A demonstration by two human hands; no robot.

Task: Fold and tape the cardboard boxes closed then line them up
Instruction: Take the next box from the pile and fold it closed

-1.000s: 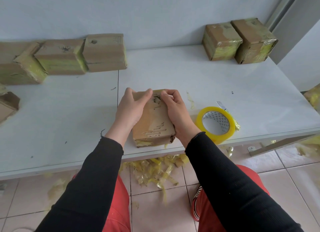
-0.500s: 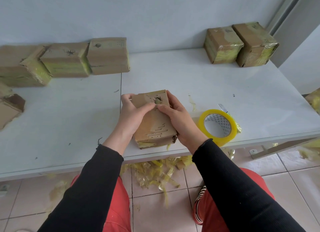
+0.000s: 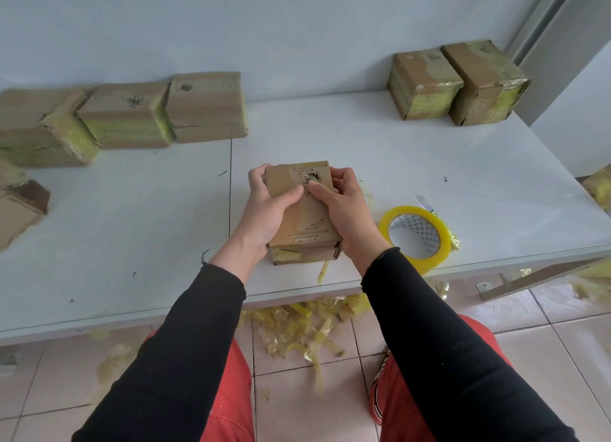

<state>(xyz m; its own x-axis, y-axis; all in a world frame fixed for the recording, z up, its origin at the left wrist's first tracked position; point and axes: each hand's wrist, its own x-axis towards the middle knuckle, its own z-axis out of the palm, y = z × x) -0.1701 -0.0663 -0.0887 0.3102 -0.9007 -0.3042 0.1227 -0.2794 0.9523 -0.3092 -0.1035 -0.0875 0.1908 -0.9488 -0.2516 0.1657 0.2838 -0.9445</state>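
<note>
A small brown cardboard box stands near the front edge of the white table. My left hand grips its left side, thumb laid across the top flap. My right hand grips the right side, thumb pressing the top by a torn hole. A roll of yellow tape lies just right of my right hand. Three taped boxes sit in a row at the back left, two more taped boxes at the back right.
An unfolded cardboard piece lies at the far left edge. Torn yellow tape scraps litter the tiled floor under the table. A blue wall runs behind the table. A metal bracket sticks out under the right front edge.
Both hands slid up the box, and the thumbs came together over the top flap near the hole. The camera view shifted slightly downward.
</note>
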